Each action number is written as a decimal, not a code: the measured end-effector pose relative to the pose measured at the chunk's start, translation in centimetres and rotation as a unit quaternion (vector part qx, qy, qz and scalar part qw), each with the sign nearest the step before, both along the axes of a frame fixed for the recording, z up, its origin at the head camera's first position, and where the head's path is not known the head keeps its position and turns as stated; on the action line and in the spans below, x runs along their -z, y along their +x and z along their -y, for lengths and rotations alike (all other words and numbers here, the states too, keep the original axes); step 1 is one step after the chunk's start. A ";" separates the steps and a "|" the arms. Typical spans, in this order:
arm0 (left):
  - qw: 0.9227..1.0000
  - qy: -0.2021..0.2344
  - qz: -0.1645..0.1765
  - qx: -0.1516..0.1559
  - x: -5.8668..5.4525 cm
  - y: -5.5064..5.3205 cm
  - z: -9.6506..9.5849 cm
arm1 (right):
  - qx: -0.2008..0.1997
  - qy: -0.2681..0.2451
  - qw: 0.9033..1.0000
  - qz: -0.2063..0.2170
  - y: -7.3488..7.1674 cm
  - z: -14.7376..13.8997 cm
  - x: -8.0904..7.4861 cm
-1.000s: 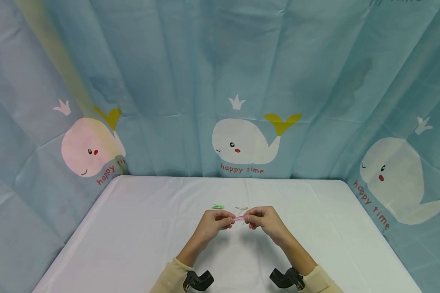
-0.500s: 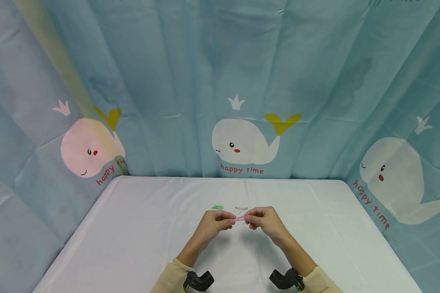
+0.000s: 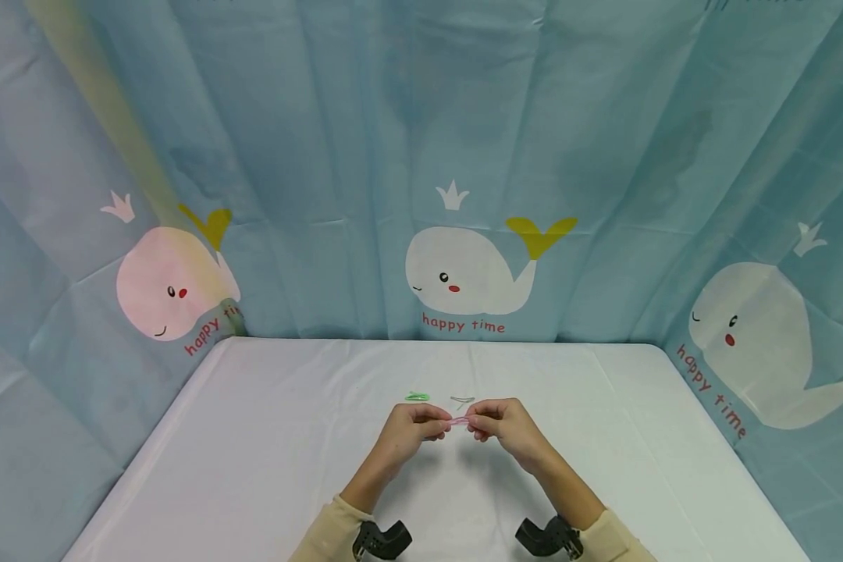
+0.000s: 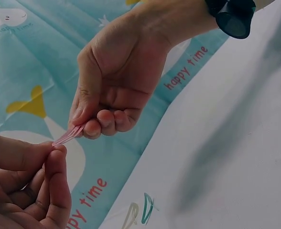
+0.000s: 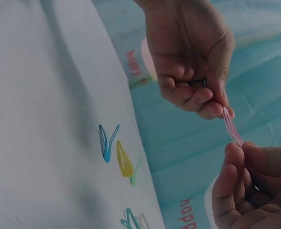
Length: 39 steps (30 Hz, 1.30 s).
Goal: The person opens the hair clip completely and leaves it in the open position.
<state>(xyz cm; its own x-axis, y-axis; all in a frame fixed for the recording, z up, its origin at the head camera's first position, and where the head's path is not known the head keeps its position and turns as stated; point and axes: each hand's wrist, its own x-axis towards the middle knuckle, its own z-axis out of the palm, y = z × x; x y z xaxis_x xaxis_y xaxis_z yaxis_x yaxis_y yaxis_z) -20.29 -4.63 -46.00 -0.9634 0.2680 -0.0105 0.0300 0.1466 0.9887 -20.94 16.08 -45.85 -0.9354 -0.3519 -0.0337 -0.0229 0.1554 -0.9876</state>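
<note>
A pink snap hair clip (image 3: 459, 421) is stretched between both hands above the table. My left hand (image 3: 410, 425) pinches one end between thumb and fingertips, while my right hand (image 3: 506, 425) pinches the opposite end. In the right wrist view, the pink hair clip (image 5: 232, 127) shows its slim looped frame, and its two ends are partly covered by fingers. From the left wrist view, it looks like thin pink strips (image 4: 69, 135) joining the two hands.
On the white table (image 3: 267, 445), past the hands, lie a green clip (image 3: 417, 396) and a grey clip (image 3: 462, 400). The right wrist view also shows a blue clip (image 5: 105, 148), a yellow clip (image 5: 124, 162) and a teal clip (image 5: 129, 219). A whale-print curtain (image 3: 323, 156) hangs behind.
Both hands keep their pinch on the pink hair clip and hardly move. My right hand has lowered very slightly. A bit of blue under my left hand is now hidden.
</note>
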 end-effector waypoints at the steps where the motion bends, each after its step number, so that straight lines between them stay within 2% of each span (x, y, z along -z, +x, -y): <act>1: 1.000 0.001 0.001 0.000 0.0 0.0 0.0 | -0.003 0.000 1.000 -0.002 0.0 0.0 0.0; 9: 1.000 0.004 0.002 -0.011 -0.2 0.3 -0.3 | -0.019 -0.005 1.000 -0.001 0.3 -0.1 -0.2; 15: 1.000 0.013 -0.001 -0.028 -0.1 0.1 -0.2 | 0.013 -0.012 1.000 0.001 0.3 0.3 -0.1; 29: 1.000 0.000 -0.009 -0.013 0.2 -0.1 0.1 | 0.023 -0.017 0.999 0.015 -0.1 0.4 0.0; 31: 1.000 0.005 -0.010 -0.010 0.0 0.0 0.2 | 0.023 -0.018 0.999 0.015 -0.1 0.3 0.0; 33: 1.000 0.004 -0.009 -0.010 -0.8 0.4 0.1 | 0.023 -0.020 0.999 0.015 -0.2 0.3 0.1; 34: 1.000 0.005 -0.011 -0.009 -0.8 0.4 0.1 | 0.024 -0.020 0.999 0.015 -0.2 0.3 0.1; 38: 1.000 -0.003 -0.014 -0.011 -0.7 0.3 0.1 | 0.028 -0.020 0.999 0.018 -0.2 0.3 0.1; 39: 1.000 -0.001 -0.015 -0.010 -0.4 0.2 0.1 | 0.030 -0.019 0.999 0.018 -0.2 0.2 0.1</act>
<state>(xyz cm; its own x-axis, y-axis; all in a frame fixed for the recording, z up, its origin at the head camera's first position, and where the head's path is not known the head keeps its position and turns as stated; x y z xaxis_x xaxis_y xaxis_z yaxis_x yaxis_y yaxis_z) -20.14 -4.70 -45.65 -0.9686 0.2480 0.0178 0.0565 0.1496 0.9871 -21.19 15.84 -45.96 -0.9532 -0.2971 -0.0554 0.0210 0.1178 -0.9928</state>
